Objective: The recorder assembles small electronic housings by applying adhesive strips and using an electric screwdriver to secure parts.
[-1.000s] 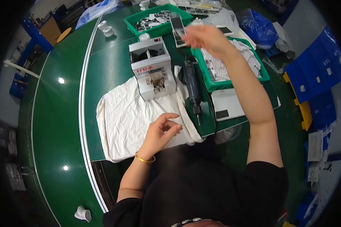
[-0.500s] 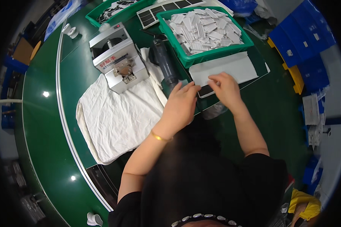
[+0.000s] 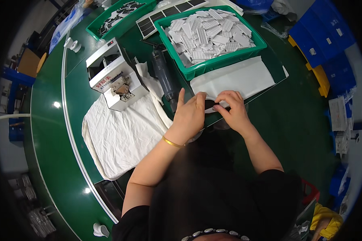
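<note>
At the table's front edge both hands are at a small black sheet with a white border. My left hand grips its left end with fingers pressed together, index finger raised and thumb side hidden. My right hand pinches the right end between thumb and fingertips, and the piece looks bent up there. A blank white sheet lies flat just beyond the hands. To the left of it lies a dark cylindrical electric screwdriver, close to my left fingers.
A green bin heaped with white ridged plastic pieces stands behind the white sheet. On the left a silver tape-dispenser-like machine rests by a white cloth. Farther back are sheets of black rectangles and another green bin.
My right hand has moved slightly left and closed on the black sheet's end, which now looks bent. My left hand stays on its other end. The whole view has shifted slightly.
</note>
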`<state>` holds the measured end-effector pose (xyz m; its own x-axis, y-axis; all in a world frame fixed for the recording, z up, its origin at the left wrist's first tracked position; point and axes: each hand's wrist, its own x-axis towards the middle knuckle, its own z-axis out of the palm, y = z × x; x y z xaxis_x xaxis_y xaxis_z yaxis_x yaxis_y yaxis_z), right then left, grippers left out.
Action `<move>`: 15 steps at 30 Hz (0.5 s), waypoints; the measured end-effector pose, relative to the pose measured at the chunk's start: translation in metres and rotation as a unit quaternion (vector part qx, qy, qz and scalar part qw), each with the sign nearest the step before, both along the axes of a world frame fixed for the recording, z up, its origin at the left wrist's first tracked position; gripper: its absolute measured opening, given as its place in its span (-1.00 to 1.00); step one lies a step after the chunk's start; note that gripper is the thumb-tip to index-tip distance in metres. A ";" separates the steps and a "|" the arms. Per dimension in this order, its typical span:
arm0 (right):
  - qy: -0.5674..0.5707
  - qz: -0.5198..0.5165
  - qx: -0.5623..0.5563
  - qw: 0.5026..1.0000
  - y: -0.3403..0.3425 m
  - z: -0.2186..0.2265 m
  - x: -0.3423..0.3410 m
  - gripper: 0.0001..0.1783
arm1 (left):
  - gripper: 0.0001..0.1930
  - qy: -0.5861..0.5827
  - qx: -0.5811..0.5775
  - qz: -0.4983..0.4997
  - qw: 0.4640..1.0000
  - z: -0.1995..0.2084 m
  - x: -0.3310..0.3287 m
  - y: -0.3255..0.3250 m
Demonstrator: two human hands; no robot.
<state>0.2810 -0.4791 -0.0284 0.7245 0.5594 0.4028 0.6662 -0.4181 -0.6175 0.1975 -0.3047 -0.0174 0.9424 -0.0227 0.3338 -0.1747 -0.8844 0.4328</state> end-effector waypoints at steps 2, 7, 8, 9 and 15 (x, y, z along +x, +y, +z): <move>0.018 0.035 0.027 0.999 -0.003 -0.001 0.005 -0.85 | -0.69 0.010 -0.003 0.000 1.000 0.000 0.001 0.000; 0.186 0.061 0.139 0.971 -0.010 0.016 0.010 -0.86 | -0.69 0.002 -0.010 0.008 1.000 0.000 0.002 0.001; 0.212 0.056 0.198 0.955 -0.009 0.022 0.014 -0.85 | -0.69 0.001 -0.009 0.011 1.000 0.000 0.001 0.001; 0.209 0.047 0.223 0.951 -0.010 0.029 0.022 -0.80 | -0.69 0.003 -0.002 0.008 1.000 0.000 0.001 0.001; 0.010 -0.033 0.078 0.996 0.023 0.068 0.116 -0.22 | -0.64 -0.020 0.040 0.014 0.999 -0.003 0.002 -0.004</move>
<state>0.3970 -0.4557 0.0396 0.7662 0.4419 0.4665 0.6277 -0.3594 -0.6906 0.1992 -0.3086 -0.0203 0.9287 -0.0243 0.3700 -0.1652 -0.9205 0.3542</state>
